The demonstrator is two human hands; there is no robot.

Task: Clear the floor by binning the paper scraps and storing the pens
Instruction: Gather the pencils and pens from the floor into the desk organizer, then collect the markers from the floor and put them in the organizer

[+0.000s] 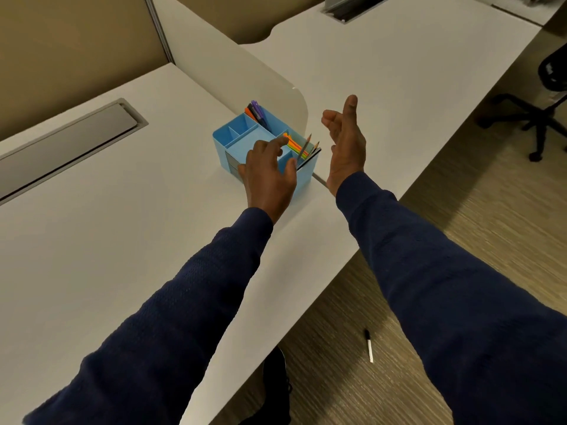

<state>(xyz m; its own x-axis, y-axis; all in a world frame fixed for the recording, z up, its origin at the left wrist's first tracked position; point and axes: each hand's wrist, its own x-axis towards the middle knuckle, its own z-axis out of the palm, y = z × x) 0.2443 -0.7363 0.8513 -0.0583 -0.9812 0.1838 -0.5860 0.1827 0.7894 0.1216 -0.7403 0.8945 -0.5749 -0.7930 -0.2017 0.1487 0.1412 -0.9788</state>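
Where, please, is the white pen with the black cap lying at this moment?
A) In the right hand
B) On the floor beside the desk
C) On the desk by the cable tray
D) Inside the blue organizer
B: the white pen lies on the floor, beside the desk; both hands are empty.

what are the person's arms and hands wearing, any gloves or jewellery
Both arms are in long dark navy sleeves of a textured knit, with snug ribbed cuffs ending at the wrists. The left hand and right hand are bare: no gloves, and no rings or watch that show.
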